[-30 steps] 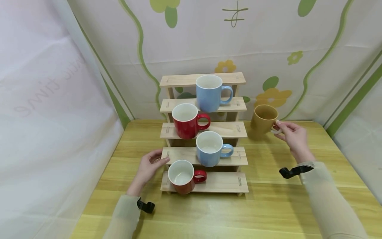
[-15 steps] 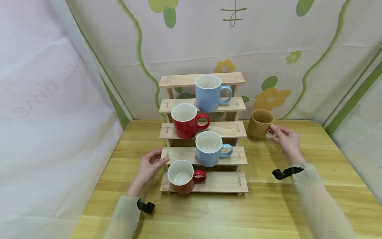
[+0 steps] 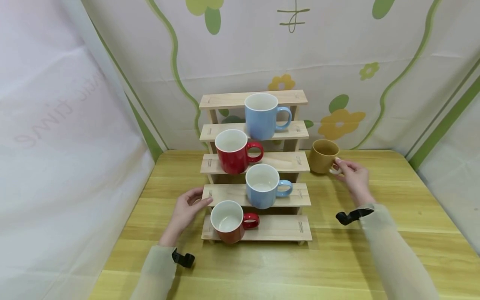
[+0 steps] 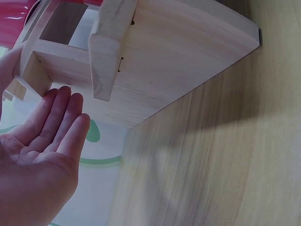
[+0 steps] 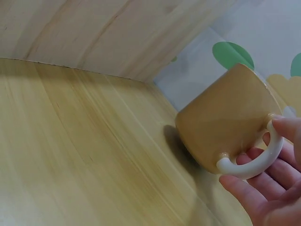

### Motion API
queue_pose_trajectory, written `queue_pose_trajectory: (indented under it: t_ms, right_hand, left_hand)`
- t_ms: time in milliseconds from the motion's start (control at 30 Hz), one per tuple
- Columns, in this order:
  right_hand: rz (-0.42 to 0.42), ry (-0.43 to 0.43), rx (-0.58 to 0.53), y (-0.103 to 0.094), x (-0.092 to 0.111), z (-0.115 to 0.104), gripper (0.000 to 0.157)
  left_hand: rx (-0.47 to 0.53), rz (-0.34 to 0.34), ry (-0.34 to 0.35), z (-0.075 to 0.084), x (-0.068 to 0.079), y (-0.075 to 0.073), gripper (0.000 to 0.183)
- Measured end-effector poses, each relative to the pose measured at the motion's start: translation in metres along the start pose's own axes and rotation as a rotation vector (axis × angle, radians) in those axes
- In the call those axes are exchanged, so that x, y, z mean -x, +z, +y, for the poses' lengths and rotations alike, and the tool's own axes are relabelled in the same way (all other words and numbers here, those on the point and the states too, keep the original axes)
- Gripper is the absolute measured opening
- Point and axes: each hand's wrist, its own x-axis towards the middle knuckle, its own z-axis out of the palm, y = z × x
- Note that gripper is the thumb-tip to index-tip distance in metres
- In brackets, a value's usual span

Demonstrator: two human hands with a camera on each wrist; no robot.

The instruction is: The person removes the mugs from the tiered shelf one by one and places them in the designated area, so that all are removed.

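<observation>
A mustard-yellow mug with a white handle is upright at the table's back right, beside the rack. Whether its base touches the table I cannot tell. My right hand holds it by the handle, thumb on top and fingers below. At the left end of the wooden tiered rack, my left hand rests its thumb on the second plank from the bottom. Its fingers extend nearly straight by the rack's end, with no mug in them.
On the rack's steps stand a lower red mug, a lower light-blue mug, an upper red mug and a top light-blue mug, handles to the right. A patterned curtain hangs behind the wooden table.
My right hand has moved the yellow mug left and down, closer to the rack and the tabletop. The left hand and the mugs on the rack have stayed in place.
</observation>
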Motion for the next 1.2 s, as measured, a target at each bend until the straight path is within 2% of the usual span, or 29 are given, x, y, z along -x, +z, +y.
queue_pose_trajectory:
  t_ms: [333,867,1200]
  right_hand:
    - [0.048,0.020,0.010,0.010,0.001,0.000,0.034]
    - [0.127,0.059,0.036,0.018,0.000,0.014,0.041]
    - [0.132,0.040,0.042,0.020,0.004,0.019,0.030]
  left_hand:
    - [0.003,-0.005,0.004,-0.001,-0.001,0.000,0.047]
    - [-0.005,-0.002,-0.008,-0.001,-0.001,-0.001,0.047]
    - [-0.012,-0.001,0.003,-0.001,-0.001,0.000,0.046]
